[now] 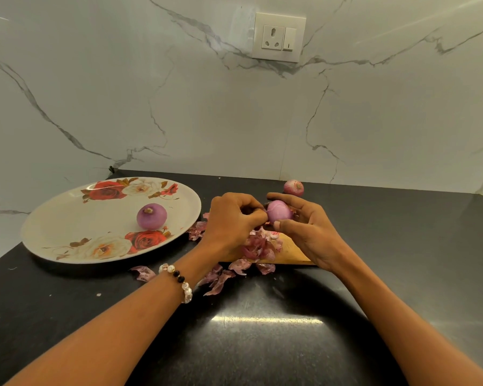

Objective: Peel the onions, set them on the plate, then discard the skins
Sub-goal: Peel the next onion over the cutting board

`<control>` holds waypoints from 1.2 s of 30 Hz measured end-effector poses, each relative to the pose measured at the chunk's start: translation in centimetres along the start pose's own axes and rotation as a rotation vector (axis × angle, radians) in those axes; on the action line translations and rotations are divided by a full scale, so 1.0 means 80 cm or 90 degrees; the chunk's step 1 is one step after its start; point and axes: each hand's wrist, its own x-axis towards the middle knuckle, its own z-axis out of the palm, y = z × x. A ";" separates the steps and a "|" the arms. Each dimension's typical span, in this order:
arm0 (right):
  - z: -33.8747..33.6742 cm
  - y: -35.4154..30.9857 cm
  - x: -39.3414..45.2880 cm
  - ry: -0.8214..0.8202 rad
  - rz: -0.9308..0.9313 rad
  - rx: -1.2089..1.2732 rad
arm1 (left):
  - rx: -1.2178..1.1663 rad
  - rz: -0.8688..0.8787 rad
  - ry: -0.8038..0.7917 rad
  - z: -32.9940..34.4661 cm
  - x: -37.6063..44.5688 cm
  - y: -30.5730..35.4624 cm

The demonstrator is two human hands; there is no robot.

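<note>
Both bare forearms reach in from the near edge over the glossy black stone counter (262,344), the left one wearing a bracelet of pearl and black beads (179,282). Between the hands is a smooth, pale purple onion (280,210), held just above a wooden chopping board (293,253). The right hand (307,232) cradles it, thumb and fingers curled round its sides. The left hand (232,221) is bunched, its fingertips pinching at the onion's left end. Under them a heap of papery purple skins (255,247) lies on the board and spills onto the counter toward the camera. Behind the hands, near the white marbled wall (234,121), sits a red onion with streaked outer skin (294,187). To the left, a peeled purple onion (151,216) rests on a large white oval plate printed with red and cream roses (67,218).
</note>
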 end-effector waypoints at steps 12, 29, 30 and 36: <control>0.003 -0.006 0.004 0.003 0.048 0.323 | -0.444 -0.290 -0.007 0.006 0.001 0.007; -0.003 -0.015 0.005 0.058 0.068 0.268 | -0.346 -0.261 -0.059 -0.006 0.004 0.014; 0.000 -0.013 0.003 0.055 0.065 0.241 | -0.275 -0.240 -0.053 -0.005 0.004 0.011; -0.003 -0.004 -0.002 0.030 0.027 -0.018 | 0.064 -0.046 -0.003 -0.007 0.009 -0.002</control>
